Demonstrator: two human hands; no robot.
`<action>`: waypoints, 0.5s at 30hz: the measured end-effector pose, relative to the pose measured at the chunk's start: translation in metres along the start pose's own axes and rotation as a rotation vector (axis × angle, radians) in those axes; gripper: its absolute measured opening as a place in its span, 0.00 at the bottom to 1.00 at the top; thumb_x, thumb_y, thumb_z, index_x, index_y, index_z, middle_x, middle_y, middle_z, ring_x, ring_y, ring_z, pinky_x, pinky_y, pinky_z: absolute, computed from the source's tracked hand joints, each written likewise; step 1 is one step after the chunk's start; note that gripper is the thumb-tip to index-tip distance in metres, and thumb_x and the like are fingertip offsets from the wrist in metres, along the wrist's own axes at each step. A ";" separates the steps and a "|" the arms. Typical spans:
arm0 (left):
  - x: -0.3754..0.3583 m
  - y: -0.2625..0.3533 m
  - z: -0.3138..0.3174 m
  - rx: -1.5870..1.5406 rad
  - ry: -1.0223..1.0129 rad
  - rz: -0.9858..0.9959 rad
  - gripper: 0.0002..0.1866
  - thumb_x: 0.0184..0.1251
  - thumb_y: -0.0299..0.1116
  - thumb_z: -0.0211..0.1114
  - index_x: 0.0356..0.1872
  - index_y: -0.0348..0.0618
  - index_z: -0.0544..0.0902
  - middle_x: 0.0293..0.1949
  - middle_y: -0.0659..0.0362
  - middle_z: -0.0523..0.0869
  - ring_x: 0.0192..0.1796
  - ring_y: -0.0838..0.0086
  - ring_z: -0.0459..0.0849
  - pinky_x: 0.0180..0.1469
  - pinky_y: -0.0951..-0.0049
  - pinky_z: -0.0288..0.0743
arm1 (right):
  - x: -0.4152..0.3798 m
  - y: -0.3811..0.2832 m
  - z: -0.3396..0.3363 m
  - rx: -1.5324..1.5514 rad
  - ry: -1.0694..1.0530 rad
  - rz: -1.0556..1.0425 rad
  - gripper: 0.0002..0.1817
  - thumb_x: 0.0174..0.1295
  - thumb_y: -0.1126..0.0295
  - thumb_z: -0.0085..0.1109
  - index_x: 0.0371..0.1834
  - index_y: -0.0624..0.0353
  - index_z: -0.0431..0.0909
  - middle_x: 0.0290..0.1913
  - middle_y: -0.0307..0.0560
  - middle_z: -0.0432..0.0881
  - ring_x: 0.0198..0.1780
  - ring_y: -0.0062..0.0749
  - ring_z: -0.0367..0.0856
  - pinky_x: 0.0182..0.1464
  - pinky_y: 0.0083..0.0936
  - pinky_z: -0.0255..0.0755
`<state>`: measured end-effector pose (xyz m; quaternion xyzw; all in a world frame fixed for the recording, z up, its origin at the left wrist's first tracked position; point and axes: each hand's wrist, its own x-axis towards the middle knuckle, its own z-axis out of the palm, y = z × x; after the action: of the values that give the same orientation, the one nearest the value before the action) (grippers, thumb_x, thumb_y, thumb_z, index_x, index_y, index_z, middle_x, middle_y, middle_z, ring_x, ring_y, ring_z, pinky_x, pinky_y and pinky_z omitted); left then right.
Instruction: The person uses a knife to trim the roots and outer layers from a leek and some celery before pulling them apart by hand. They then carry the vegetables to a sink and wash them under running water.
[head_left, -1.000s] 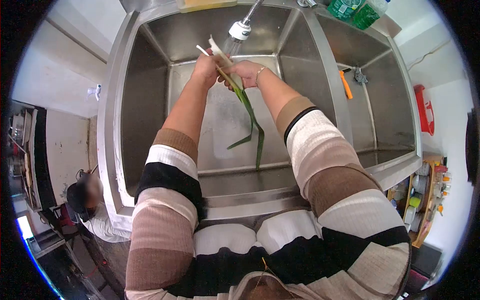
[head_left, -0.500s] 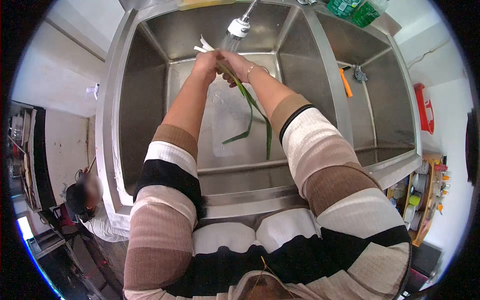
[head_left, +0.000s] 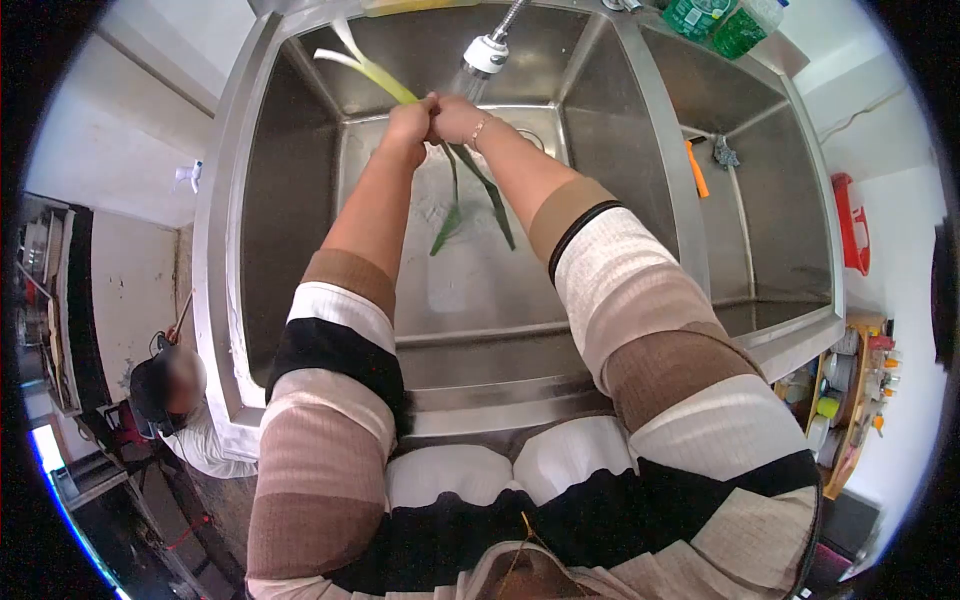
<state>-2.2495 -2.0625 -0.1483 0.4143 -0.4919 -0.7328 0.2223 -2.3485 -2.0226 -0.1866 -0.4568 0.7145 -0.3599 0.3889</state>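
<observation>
While clenched together, left hand (head_left: 408, 122) | right hand (head_left: 455, 117) | grip leek (head_left: 372, 75) (leaves hang below)

Both hands, left hand (head_left: 408, 122) and right hand (head_left: 455, 118), are clamped together on a long green-and-white leek stalk (head_left: 375, 78) under the white faucet spray head (head_left: 487, 55) at the top centre of the frame. The pale end pokes toward the upper left and the green leaves hang into the big stainless steel sink basin (head_left: 300, 250). An orange-handled tool (head_left: 697, 170) lies in the right basin, and two green plastic bottles (head_left: 712, 22) sit at the top right.
</observation>
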 end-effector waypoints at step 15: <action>-0.014 0.063 -0.007 -0.435 0.198 0.325 0.10 0.72 0.34 0.45 0.35 0.37 0.64 0.24 0.57 0.68 0.22 0.70 0.69 0.28 0.62 0.73 | -0.069 0.076 -0.017 0.039 -0.046 0.637 0.19 0.64 0.59 0.49 0.26 0.65 0.79 0.24 0.43 0.75 0.22 0.32 0.77 0.23 0.30 0.73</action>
<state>-2.2407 -2.0820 -0.0871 0.3422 -0.3591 -0.7318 0.4674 -2.3728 -1.9308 -0.2291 -0.2107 0.8056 -0.2234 0.5066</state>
